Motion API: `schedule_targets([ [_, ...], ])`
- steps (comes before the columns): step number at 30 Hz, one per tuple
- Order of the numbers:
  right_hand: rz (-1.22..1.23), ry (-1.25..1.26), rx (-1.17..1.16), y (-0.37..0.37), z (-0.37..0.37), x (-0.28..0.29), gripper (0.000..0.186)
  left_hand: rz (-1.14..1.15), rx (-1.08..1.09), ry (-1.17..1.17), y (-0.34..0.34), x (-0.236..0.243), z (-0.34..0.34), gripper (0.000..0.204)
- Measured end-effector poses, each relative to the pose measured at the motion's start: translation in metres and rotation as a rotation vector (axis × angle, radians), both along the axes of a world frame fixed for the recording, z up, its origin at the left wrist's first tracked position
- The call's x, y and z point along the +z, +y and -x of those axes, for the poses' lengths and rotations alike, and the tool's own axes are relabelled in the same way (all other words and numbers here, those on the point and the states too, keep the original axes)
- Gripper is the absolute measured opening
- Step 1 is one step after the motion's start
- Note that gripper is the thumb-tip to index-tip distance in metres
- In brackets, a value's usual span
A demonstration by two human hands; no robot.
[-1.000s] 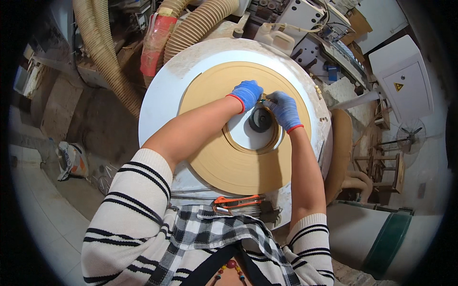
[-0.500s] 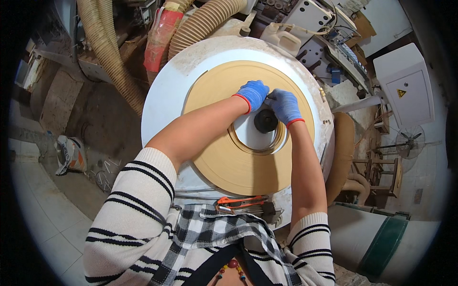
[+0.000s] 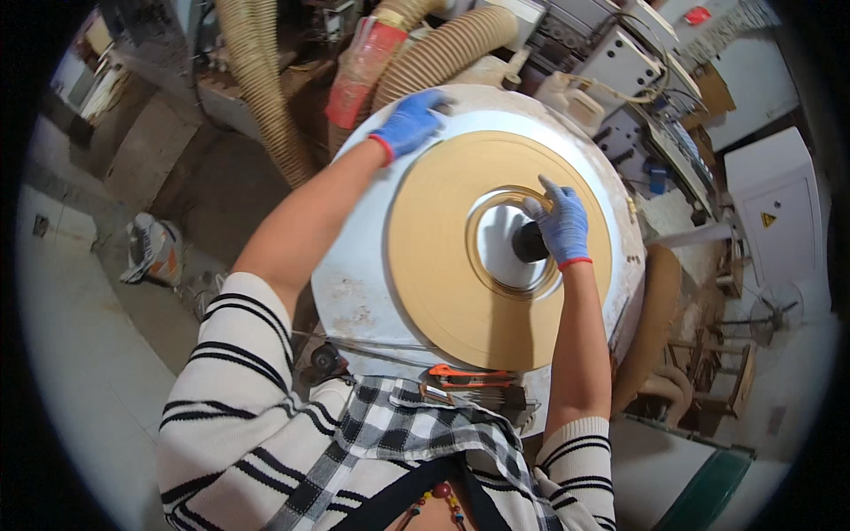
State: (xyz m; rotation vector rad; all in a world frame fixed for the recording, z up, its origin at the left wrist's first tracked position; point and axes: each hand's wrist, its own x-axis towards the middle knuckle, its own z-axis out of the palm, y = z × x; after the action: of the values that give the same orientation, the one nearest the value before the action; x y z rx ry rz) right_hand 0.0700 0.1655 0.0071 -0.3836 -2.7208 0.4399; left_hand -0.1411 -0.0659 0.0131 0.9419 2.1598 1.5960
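A wide, flat coil of tan edge banding (image 3: 443, 257) lies on a round white tabletop (image 3: 345, 292). Loose inner turns ring its hollow centre, where a black knob-like hub (image 3: 529, 242) stands up. My left hand (image 3: 412, 124), in a blue glove with a red cuff, is over the table's far left rim, beyond the coil. Its fingers reach out to the right and look slightly blurred, with nothing seen in them. Above the coil's inner edge, beside the hub, my right hand (image 3: 565, 226) wears a matching glove. Its index finger and thumb are spread apart, holding nothing visible.
An orange utility knife (image 3: 469, 376) lies at the table's near edge, with metal parts beside it. Ribbed hoses (image 3: 452, 53) run behind the table, one wrapped in red. A pale plastic jug (image 3: 571, 104) stands at the back right, and a white cabinet (image 3: 770, 203) farther right.
My hands were together above the coil's far inner edge. The left has swung away to the far left rim; the right has opened beside the hub. The view has shifted somewhat.
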Motion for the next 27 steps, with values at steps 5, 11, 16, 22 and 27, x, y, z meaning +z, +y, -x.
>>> schedule_targets([
  [5, 0.072, 0.028, 0.341, -0.1, 0.016, 0.023, 0.026, -0.203, 0.319, -0.27, -0.164, 0.017, -0.025, 0.028],
  [11, -0.317, 0.008, 0.365, -0.185, 0.04, -0.021, 0.031, -0.057, 0.532, -0.243, -0.315, -0.009, -0.132, 0.032],
  [16, -0.335, 0.051, 0.391, -0.223, 0.044, -0.034, 0.026, -0.084, 0.637, -0.451, -0.394, -0.067, -0.181, 0.032],
  [22, 0.16, -0.226, 0.128, -0.243, 0.06, -0.019, 0.04, -0.184, 0.545, -0.625, -0.479, -0.161, -0.157, 0.033],
  [27, 0.146, -0.413, 0.138, -0.268, 0.064, -0.018, 0.026, -0.016, 0.625, -0.602, -0.569, -0.166, -0.145, 0.03],
])
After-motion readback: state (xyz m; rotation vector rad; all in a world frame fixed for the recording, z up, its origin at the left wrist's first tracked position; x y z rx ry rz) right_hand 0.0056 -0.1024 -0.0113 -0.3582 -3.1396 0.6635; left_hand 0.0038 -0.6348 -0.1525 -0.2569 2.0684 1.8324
